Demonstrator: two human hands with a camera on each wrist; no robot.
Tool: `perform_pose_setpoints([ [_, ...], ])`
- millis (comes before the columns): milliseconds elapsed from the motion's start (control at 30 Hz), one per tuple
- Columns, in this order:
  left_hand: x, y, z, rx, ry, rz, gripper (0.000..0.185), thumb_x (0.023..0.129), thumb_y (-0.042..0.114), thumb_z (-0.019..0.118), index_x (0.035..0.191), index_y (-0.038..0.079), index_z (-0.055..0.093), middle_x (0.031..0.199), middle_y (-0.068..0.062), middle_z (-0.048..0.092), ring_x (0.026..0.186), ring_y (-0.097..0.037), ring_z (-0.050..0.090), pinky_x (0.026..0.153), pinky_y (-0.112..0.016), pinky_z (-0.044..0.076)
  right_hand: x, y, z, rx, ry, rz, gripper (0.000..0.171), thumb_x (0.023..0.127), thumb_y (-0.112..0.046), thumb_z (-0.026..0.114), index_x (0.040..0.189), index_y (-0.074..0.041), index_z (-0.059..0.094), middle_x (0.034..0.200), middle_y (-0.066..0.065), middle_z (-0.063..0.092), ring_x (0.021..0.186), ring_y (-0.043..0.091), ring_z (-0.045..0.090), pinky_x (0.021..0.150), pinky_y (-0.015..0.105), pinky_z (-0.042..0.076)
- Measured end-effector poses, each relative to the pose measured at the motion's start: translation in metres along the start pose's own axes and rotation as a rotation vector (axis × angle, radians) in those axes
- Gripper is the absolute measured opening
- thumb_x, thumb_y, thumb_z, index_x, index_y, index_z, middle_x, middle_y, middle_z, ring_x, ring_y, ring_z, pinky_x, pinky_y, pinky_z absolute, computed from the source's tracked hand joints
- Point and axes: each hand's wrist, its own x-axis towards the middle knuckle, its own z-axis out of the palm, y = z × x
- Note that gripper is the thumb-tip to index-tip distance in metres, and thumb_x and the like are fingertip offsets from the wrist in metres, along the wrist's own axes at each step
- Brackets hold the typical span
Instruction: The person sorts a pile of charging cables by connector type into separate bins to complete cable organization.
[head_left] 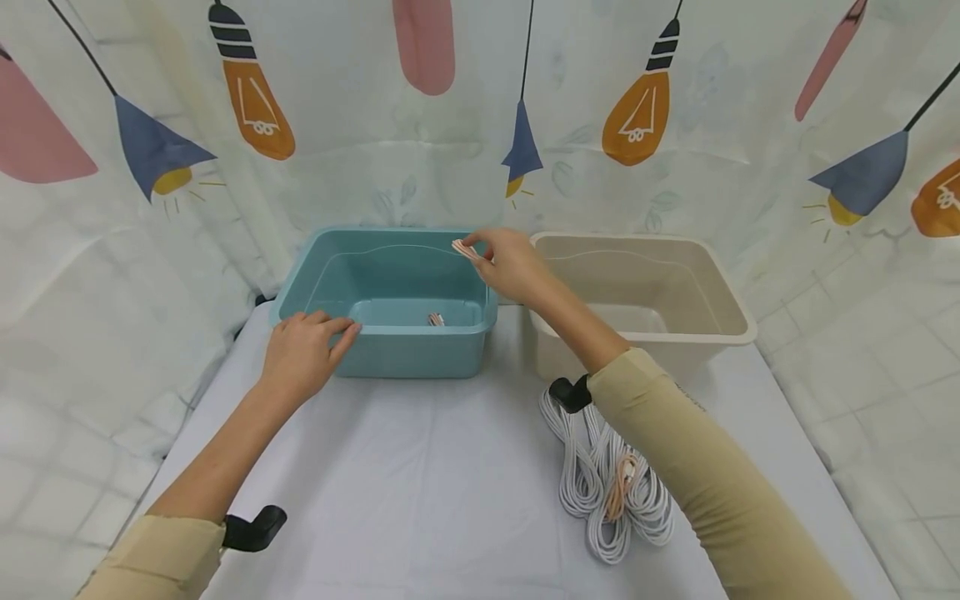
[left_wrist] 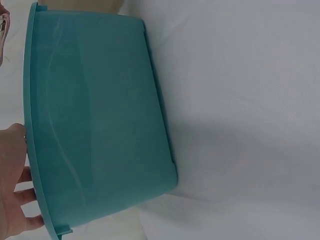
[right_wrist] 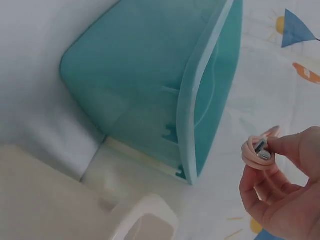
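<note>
A small coiled pink cable point(head_left: 463, 247) is pinched between the thumb and fingertips of the right hand point(head_left: 510, 265) and held above the right side of a teal bin point(head_left: 315, 275), near its far right corner. The left hand point(head_left: 303, 354) is laid on the bin's near rim, fingers straight and relaxed, gripping nothing. Another small pink cable point(head_left: 436, 319) is seen lying on the bin's floor. A beige bin point(head_left: 720, 304) stands just beside the teal one on a white table point(head_left: 420, 475), where a bundle of white cables point(head_left: 607, 492) lies by the right forearm.
</note>
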Motion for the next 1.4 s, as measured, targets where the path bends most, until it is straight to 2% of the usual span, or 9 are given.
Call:
perform_pose_setpoints([
  [167, 0.000, -0.001, 0.000, 0.000, -0.003, 0.001, 0.025, 0.102, 0.020, 0.070, 0.109, -0.002, 0.081, 0.095, -0.022, 0.074, 0.072, -0.040, 0.059, 0.070, -0.060, 0.053, 0.016, -0.006, 0.007, 0.008, -0.007, -0.012, 0.034, 0.108, -0.012, 0.057, 0.141, -0.011, 0.067, 0.094, 0.013, 0.067, 0.073, 0.021, 0.055, 0.067, 0.030, 0.045],
  [267, 0.001, -0.001, 0.001, 0.000, -0.001, 0.004, 0.025, 0.103, 0.021, 0.070, 0.109, -0.001, 0.081, 0.094, -0.021, 0.074, 0.072, -0.039, 0.059, 0.069, -0.061, 0.054, 0.024, -0.009, 0.012, 0.008, -0.009, -0.013, 0.034, 0.109, -0.012, 0.057, 0.141, -0.012, 0.067, 0.092, 0.011, 0.066, 0.074, 0.020, 0.054, 0.068, 0.030, 0.045],
  [633, 0.001, -0.002, 0.004, -0.007, 0.041, 0.033, 0.023, 0.100, 0.019, 0.074, 0.107, -0.001, 0.081, 0.093, -0.021, 0.075, 0.068, -0.038, 0.058, 0.062, -0.057, 0.053, 0.045, -0.008, 0.022, 0.037, -0.008, 0.056, 0.034, 0.111, -0.013, 0.056, 0.144, -0.013, 0.064, 0.119, 0.013, 0.067, 0.098, 0.023, 0.062, 0.078, 0.031, 0.052],
  [767, 0.001, -0.002, 0.004, -0.008, 0.038, 0.030, 0.023, 0.100, 0.019, 0.074, 0.107, -0.001, 0.081, 0.094, -0.021, 0.076, 0.069, -0.038, 0.058, 0.063, -0.058, 0.053, 0.050, -0.007, 0.023, 0.062, 0.027, 0.066, 0.035, 0.110, -0.011, 0.057, 0.144, -0.013, 0.063, 0.117, 0.012, 0.067, 0.092, 0.022, 0.062, 0.075, 0.030, 0.050],
  [900, 0.001, -0.003, 0.004, -0.002, 0.035, 0.029, 0.023, 0.100, 0.019, 0.073, 0.107, -0.001, 0.081, 0.093, -0.021, 0.075, 0.068, -0.037, 0.057, 0.062, -0.056, 0.052, 0.055, -0.007, 0.023, 0.065, 0.063, 0.055, 0.035, 0.110, -0.012, 0.059, 0.144, -0.014, 0.063, 0.116, 0.012, 0.066, 0.094, 0.022, 0.060, 0.076, 0.031, 0.050],
  [1133, 0.001, -0.001, 0.003, 0.001, 0.033, 0.026, 0.023, 0.100, 0.019, 0.073, 0.107, -0.001, 0.081, 0.095, -0.022, 0.076, 0.071, -0.039, 0.059, 0.062, -0.057, 0.052, 0.059, -0.003, 0.025, 0.065, 0.097, 0.021, 0.035, 0.109, -0.007, 0.059, 0.143, -0.008, 0.063, 0.116, 0.017, 0.066, 0.109, 0.028, 0.059, 0.092, 0.036, 0.052],
  [1400, 0.001, -0.001, 0.002, 0.001, 0.024, 0.023, 0.022, 0.100, 0.019, 0.073, 0.107, -0.001, 0.081, 0.093, -0.021, 0.075, 0.069, -0.038, 0.057, 0.061, -0.056, 0.052, 0.047, 0.006, 0.026, 0.071, 0.084, 0.006, 0.035, 0.108, -0.009, 0.061, 0.143, -0.004, 0.063, 0.125, 0.020, 0.066, 0.119, 0.031, 0.057, 0.098, 0.039, 0.050],
])
